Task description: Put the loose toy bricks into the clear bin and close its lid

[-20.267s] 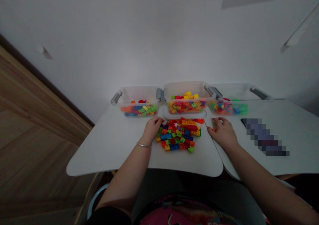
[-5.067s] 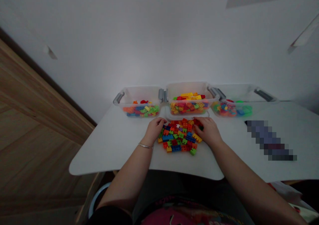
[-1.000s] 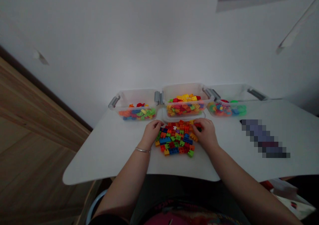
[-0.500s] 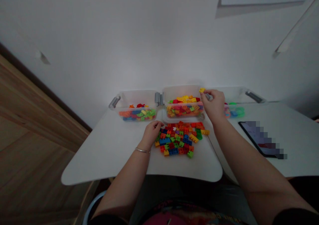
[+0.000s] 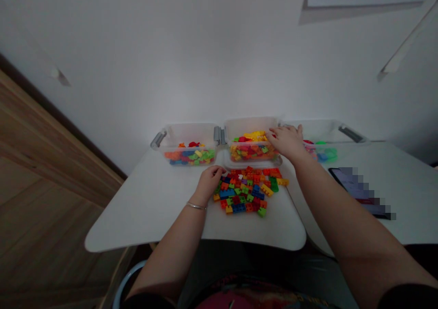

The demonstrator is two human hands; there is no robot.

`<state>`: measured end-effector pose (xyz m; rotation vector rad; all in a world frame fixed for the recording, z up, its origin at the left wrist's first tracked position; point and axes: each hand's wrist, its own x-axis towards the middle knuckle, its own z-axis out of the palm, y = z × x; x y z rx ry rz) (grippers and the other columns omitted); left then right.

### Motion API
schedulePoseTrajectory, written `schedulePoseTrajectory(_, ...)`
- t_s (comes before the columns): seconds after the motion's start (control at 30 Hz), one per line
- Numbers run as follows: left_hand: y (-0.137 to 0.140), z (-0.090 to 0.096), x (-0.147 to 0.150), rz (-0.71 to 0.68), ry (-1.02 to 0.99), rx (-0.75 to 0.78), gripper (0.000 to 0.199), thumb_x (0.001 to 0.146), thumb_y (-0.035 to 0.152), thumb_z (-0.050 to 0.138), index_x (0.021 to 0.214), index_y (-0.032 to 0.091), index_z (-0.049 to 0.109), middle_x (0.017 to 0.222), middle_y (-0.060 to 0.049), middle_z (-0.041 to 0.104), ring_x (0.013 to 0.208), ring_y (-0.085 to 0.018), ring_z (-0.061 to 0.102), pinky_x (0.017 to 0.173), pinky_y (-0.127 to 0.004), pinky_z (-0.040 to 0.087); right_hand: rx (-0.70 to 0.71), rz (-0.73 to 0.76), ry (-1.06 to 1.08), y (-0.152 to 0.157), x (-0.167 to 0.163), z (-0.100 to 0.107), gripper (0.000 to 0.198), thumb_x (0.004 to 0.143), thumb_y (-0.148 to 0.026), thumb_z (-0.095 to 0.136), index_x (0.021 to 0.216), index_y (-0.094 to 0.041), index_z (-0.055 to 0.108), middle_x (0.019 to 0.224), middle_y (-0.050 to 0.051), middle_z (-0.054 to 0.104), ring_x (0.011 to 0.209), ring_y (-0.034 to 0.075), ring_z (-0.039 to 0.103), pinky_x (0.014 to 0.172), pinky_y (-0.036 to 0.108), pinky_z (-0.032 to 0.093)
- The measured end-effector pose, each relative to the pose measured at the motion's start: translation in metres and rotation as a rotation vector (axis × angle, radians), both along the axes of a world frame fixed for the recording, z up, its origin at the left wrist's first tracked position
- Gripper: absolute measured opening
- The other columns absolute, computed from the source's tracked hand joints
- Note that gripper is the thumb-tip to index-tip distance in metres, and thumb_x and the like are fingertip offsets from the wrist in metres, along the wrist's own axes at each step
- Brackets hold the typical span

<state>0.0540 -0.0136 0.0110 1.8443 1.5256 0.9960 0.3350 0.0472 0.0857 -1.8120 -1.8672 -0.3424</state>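
Observation:
Colourful toy building bricks (image 5: 244, 193) lie in a loose pile on the white table. At the pile's upper left edge my left hand (image 5: 211, 179) rests with its fingers curled together; what they hold, if anything, is hidden. My right hand (image 5: 287, 140) is over the right end of the middle clear plastic box (image 5: 251, 123), fingers spread and reaching inside its rim. No brick shows in those fingers. Inside that box is a heap of bricks, with yellow ones (image 5: 255, 136) on top.
Another clear box (image 5: 190, 130) with mixed bricks stands to the left. A third clear box (image 5: 321, 126), partly behind my right hand, holds green, blue and red pieces. A phone or tablet (image 5: 359, 193) lies on the right table. Behind the boxes rises a white wall (image 5: 219, 49).
My right hand has moved left and slightly down over the middle box, and its fingers have opened. The yellow brick it pinched no longer shows in it. My left hand has stayed put.

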Motion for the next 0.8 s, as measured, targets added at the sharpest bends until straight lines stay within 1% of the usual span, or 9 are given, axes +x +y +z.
schedulePoseTrajectory(0.07,0.000,0.000,0.000,-0.001,0.009,0.003,0.030,0.084,0.031,0.043,0.079,0.018,0.069,0.087,-0.004,0.072,0.087,-0.019,0.064,0.082,-0.029,0.049,0.028,0.018,0.047,0.001,0.002,-0.002,0.044,0.087,-0.046,0.045,0.111,-0.018,0.069,0.109,0.014,0.069,0.111,0.033,0.055,0.106,0.067,0.019)
schedulePoseTrajectory(0.13,0.000,0.000,-0.001,-0.006,0.023,0.006,0.030,0.085,0.032,0.043,0.079,0.019,0.069,0.087,-0.004,0.072,0.087,-0.019,0.064,0.082,-0.029,0.049,0.084,0.063,0.120,-0.002,0.003,-0.002,0.043,0.086,-0.043,0.047,0.113,-0.017,0.067,0.107,0.015,0.070,0.109,0.032,0.056,0.105,0.063,0.027)
schedulePoseTrajectory(0.23,0.000,0.000,-0.001,-0.008,0.028,0.006,0.030,0.085,0.031,0.043,0.079,0.018,0.069,0.087,-0.004,0.072,0.086,-0.019,0.064,0.082,-0.029,0.048,0.278,0.159,0.272,-0.020,-0.001,0.003,0.037,0.084,-0.037,0.048,0.112,-0.018,0.065,0.109,0.013,0.069,0.105,0.029,0.058,0.099,0.053,0.039)
schedulePoseTrajectory(0.3,0.000,0.000,-0.001,-0.006,0.017,0.005,0.030,0.085,0.031,0.043,0.079,0.018,0.069,0.087,-0.004,0.072,0.086,-0.019,0.064,0.081,-0.029,0.048,0.443,0.212,0.350,-0.039,-0.007,0.006,0.033,0.085,-0.034,0.048,0.111,-0.020,0.063,0.109,0.011,0.068,0.105,0.026,0.058,0.097,0.049,0.041)
schedulePoseTrajectory(0.4,0.001,0.000,-0.001,-0.011,0.005,0.003,0.030,0.084,0.032,0.043,0.079,0.018,0.069,0.086,-0.004,0.072,0.086,-0.019,0.064,0.080,-0.028,0.048,0.542,0.287,0.414,-0.066,-0.017,-0.001,0.027,0.085,-0.032,0.051,0.107,-0.021,0.062,0.103,0.009,0.068,0.100,0.025,0.060,0.091,0.045,0.045)
schedulePoseTrajectory(0.53,0.001,-0.002,-0.001,-0.011,0.007,0.004,0.030,0.085,0.032,0.043,0.079,0.018,0.069,0.086,-0.004,0.072,0.086,-0.019,0.064,0.081,-0.029,0.048,0.458,0.336,0.445,-0.083,-0.029,-0.034,0.021,0.085,-0.029,0.053,0.101,-0.021,0.064,0.097,0.008,0.069,0.091,0.024,0.062,0.083,0.042,0.049)
schedulePoseTrajectory(0.63,0.001,-0.002,0.000,-0.005,0.005,0.004,0.030,0.085,0.032,0.043,0.079,0.018,0.069,0.086,-0.003,0.072,0.086,-0.019,0.064,0.081,-0.028,0.048,0.291,0.408,0.345,-0.088,-0.036,-0.060,0.023,0.085,-0.025,0.053,0.104,-0.021,0.065,0.104,0.009,0.069,0.099,0.024,0.061,0.089,0.043,0.048)
schedulePoseTrajectory(0.7,0.001,-0.002,0.000,-0.003,0.003,0.007,0.029,0.084,0.032,0.044,0.078,0.018,0.069,0.085,-0.003,0.072,0.085,-0.019,0.064,0.080,-0.028,0.048,0.174,0.446,0.254,-0.090,-0.041,-0.072,0.027,0.085,-0.025,0.054,0.109,-0.021,0.066,0.111,0.009,0.068,0.106,0.025,0.059,0.094,0.044,0.046)
schedulePoseTrajectory(0.8,0.001,-0.001,0.000,-0.003,0.004,0.013,0.029,0.084,0.032,0.044,0.078,0.018,0.069,0.084,-0.003,0.072,0.085,-0.019,0.064,0.080,-0.028,0.048,0.050,0.428,0.154,-0.093,-0.047,-0.079,0.034,0.084,-0.028,0.057,0.116,-0.020,0.065,0.119,0.010,0.066,0.111,0.028,0.056,0.099,0.046,0.044)
